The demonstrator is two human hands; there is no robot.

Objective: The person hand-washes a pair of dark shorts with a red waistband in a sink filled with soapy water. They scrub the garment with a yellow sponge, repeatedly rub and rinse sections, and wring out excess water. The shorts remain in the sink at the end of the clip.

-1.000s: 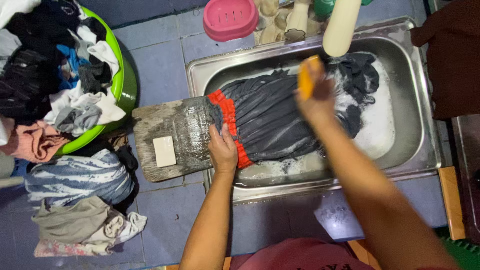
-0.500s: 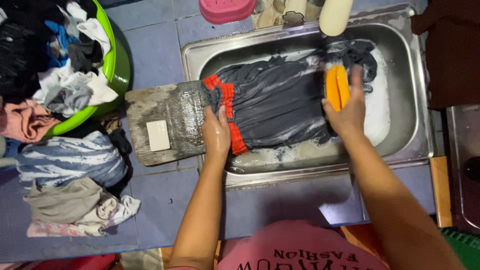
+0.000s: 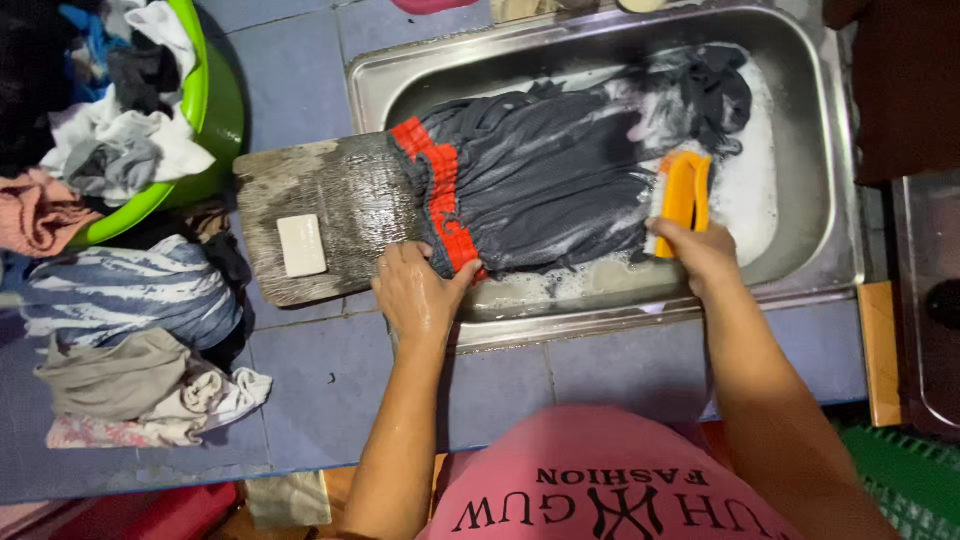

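Head view: right hand (image 3: 700, 250) grips orange brush (image 3: 683, 193) on dark garment (image 3: 540, 180).

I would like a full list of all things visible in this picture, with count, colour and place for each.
sink: one, steel, upper right, holds soapy water
garment: one, dark grey with red waistband, spread from board into sink
washboard: one, worn wood, left end of sink
soap bar: one, pale, on washboard
scrub brush: one, orange, on the garment
basin: one, green, upper left, full of mixed clothes
clothes pile: several, striped blue, grey, pink, on left counter
counter: blue tiles
shirt: pink, bottom
left hand: pins waistband
right hand: grips brush
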